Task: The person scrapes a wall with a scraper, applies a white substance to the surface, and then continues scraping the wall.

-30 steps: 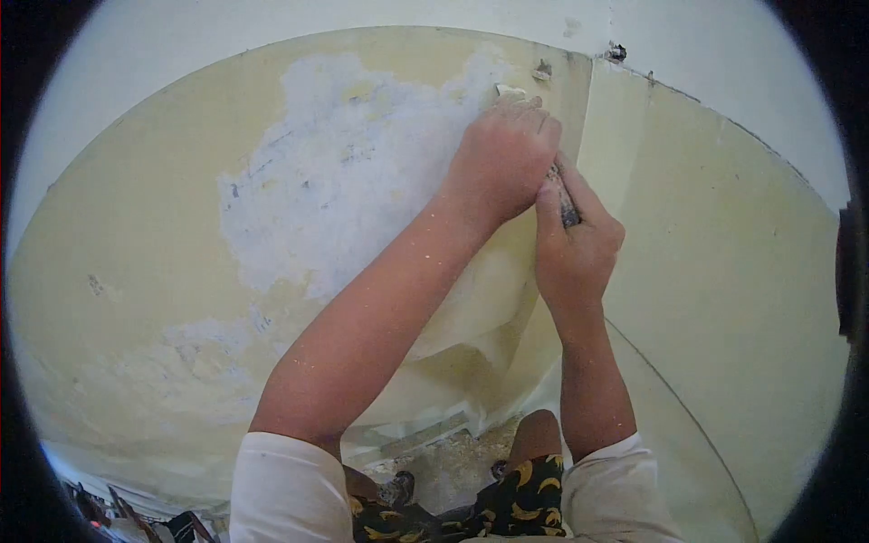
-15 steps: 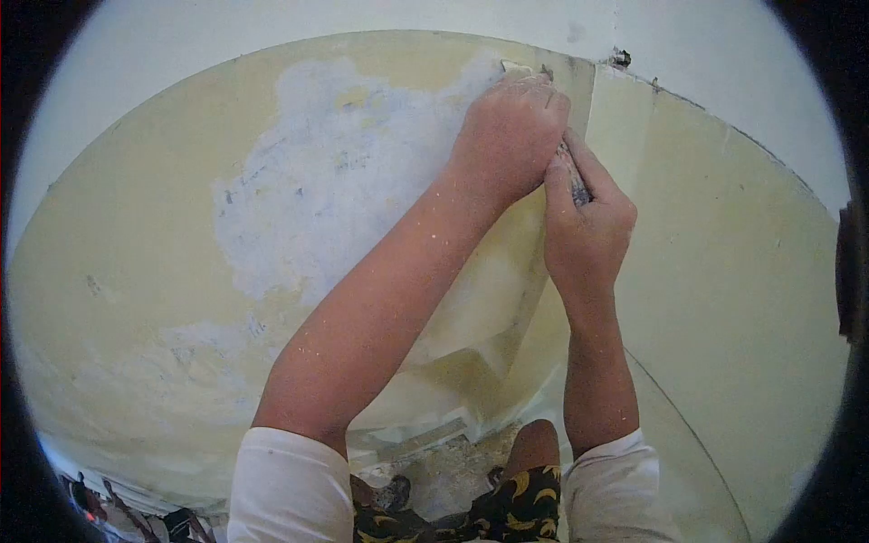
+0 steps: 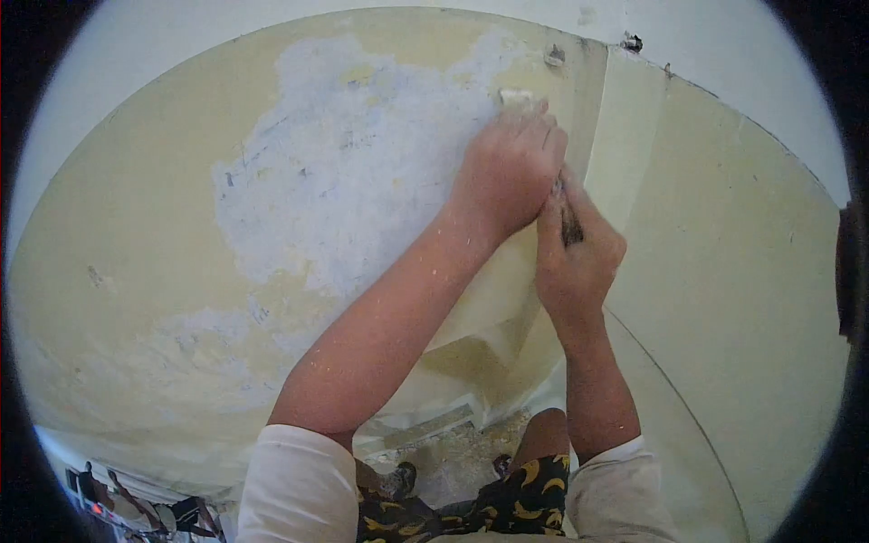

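Note:
Both of my hands are on one scraper [image 3: 571,226], held up against a yellowish wall [image 3: 136,208]. My left hand [image 3: 511,167] is closed around its upper part, just behind a pale blade that is blurred and partly covered by the fingers. Lower down, my right hand [image 3: 579,258] grips the dark handle. The blade lies at the right-hand border of a large bare whitish patch [image 3: 362,172] with ragged edges, where yellow coating is gone. Small yellow remnants dot that patch.
Right of my hands runs a vertical wall corner [image 3: 597,127]. A small grey fixture [image 3: 554,56] sits above the blade, and a dark stub [image 3: 631,42] sticks out near the upper edge. Below are my legs in banana-print shorts [image 3: 534,493] and a littered floor [image 3: 448,475]. Assorted objects [image 3: 145,507] stand lower left.
Both hands and the scraper have moved down the wall, away from its upper edge. The small grey fixture above the blade has come into sight.

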A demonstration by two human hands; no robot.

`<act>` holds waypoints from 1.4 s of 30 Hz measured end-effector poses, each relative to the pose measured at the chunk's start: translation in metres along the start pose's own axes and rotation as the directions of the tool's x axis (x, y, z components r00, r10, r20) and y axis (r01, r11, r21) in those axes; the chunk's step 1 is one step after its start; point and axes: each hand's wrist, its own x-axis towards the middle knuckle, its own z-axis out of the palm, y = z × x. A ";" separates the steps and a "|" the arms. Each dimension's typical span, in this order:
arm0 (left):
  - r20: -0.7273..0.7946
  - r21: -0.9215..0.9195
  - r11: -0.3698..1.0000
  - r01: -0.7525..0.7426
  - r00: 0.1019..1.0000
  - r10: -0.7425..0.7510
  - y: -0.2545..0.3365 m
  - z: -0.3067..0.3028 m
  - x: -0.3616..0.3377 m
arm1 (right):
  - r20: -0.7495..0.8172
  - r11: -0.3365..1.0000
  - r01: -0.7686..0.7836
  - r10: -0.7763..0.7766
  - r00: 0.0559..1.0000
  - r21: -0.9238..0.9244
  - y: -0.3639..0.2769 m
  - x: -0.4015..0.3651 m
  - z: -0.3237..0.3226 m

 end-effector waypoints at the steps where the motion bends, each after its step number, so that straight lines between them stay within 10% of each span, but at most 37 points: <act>1: 0.045 -0.006 0.999 0.032 0.999 -0.031 -0.002 -0.004 0.012 | -0.016 0.999 0.014 -0.015 1.000 -0.045 -0.002 0.007 0.001; 26: 0.022 -0.001 0.995 0.100 0.995 -0.100 0.010 -0.017 -0.019 | -0.037 0.992 0.126 -0.126 0.991 -0.013 -0.001 -0.022 0.010; 42: 0.097 -0.071 0.986 0.148 0.985 -0.141 0.006 -0.009 -0.007 | 0.036 0.997 -0.066 0.067 0.997 -0.032 -0.008 -0.012 0.001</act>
